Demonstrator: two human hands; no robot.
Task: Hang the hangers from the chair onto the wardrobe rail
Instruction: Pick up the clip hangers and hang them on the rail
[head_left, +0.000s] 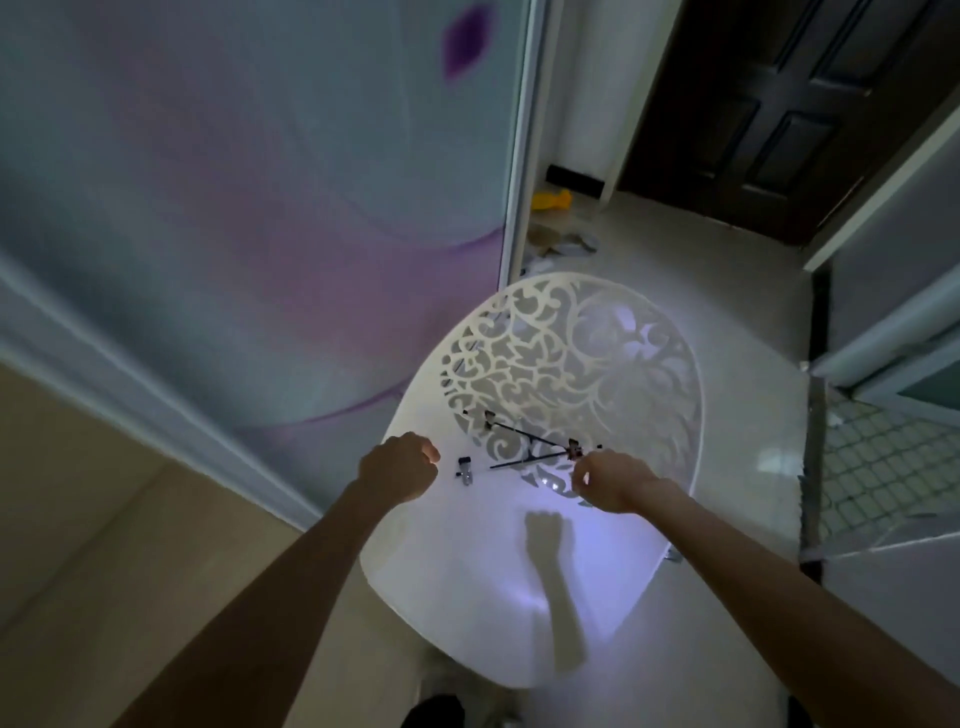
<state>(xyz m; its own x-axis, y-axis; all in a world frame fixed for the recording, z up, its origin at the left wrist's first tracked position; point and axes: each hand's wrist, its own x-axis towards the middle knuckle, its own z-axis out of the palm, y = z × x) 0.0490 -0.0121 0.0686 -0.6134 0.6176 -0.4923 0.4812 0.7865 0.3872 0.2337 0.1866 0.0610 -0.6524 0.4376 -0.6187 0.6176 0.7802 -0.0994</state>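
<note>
Item: clip hangers (530, 451), dark thin wire, lying on the seat of the white chair (467, 545) close under its pierced scrollwork back. Count unclear; the bars cross one another, and one clip (465, 469) lies a little apart to the left.

Left hand (400, 465): fingers curled into a loose fist just left of the loose clip, holding nothing that shows.

Right hand (605, 480): at the right end of the bars, fingers bent toward the clip there; whether it pinches the wire or only touches it cannot be told (the light is poor and the wire is fine).

Hazards, as judged:
- Crossed bars and clips may snag, so lifting one hanger could drag another off the seat.
- A hook or clip could catch in the cut-outs of the chair back, which lies right behind the bars.
- The seat looks smooth and rounded; a nudged hanger may slide over its edge to the tiled floor (727, 322).
- A thin wire held at one end only is likely to swing and twist.

Edges and room:
- Sliding wardrobe door (260, 208) stands just left of the chair; the rail is not in view.
- Open floor lies right of and beyond the chair, toward a dark door (769, 104).
- Loose litter and a yellow object (553, 200) sit by the wardrobe's far corner, well apart from the hands.
</note>
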